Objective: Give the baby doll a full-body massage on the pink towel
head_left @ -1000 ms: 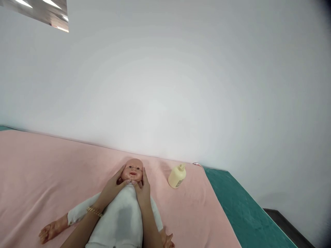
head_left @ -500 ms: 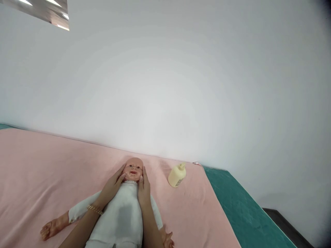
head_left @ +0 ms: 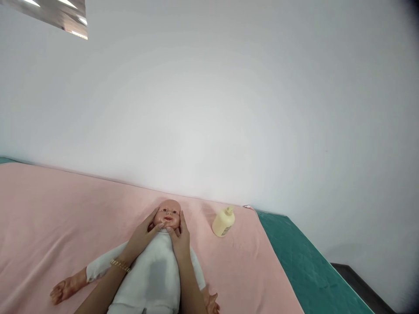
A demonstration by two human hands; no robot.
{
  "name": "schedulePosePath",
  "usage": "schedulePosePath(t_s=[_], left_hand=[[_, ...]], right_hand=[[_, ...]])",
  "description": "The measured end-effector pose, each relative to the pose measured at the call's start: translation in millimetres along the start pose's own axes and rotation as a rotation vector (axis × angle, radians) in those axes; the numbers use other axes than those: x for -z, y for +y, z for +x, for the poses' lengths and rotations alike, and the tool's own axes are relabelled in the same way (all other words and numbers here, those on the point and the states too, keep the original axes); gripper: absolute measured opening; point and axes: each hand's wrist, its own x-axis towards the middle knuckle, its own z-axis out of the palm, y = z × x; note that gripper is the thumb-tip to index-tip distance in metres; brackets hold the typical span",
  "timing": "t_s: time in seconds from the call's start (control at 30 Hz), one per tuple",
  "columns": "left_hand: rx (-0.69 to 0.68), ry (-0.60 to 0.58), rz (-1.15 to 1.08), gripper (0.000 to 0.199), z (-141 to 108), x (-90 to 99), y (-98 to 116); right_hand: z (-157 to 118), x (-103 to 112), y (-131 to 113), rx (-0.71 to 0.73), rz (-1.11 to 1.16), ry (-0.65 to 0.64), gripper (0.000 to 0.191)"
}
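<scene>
A baby doll (head_left: 153, 266) with a white cloth body lies on its back, its hard plastic head (head_left: 170, 206) toward the wall. My left hand (head_left: 144, 235) cups the left side of the head, thumb at the chin. On the other side, my right hand (head_left: 180, 237) curves round the cheek, with its thumb under the chin too. Both sets of fingertips are partly hidden beside the head. One doll hand (head_left: 67, 288) stretches out to the left; the other (head_left: 212, 302) shows beside my right forearm.
A pale yellow pump bottle (head_left: 223, 222) stands to the right of the doll on a pink sheet (head_left: 248, 266). Green covering (head_left: 310, 261) shows at the right edge of the bed. A white wall (head_left: 209, 109) rises behind, and a dark object (head_left: 358, 283) sits at the lower right.
Both thumbs have moved inward and down from the doll's cheeks to its chin. The fingers stay at the sides of the head, and the bottle has not moved.
</scene>
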Motion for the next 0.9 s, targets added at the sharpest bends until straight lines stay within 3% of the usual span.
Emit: schedulePosePath(t_s=[0.37, 0.63, 0.9], left_hand=[[-0.001, -0.002, 0.013, 0.087, 0.8, -0.2, -4.6], [-0.056, 0.016, 0.062, 0.076, 0.8, 0.8, -9.0], [-0.047, 0.024, 0.052, 0.082, 1.0, 1.2, -2.2]], right_hand=[[-3.1, 4.3, -3.1, 0.072, -0.178, 0.03, 0.063], [-0.6, 5.3, -6.5, 0.06, -0.249, 0.047, 0.072], [-1.3, 4.7, -10.4, 0.027, -0.224, 0.039, 0.076]])
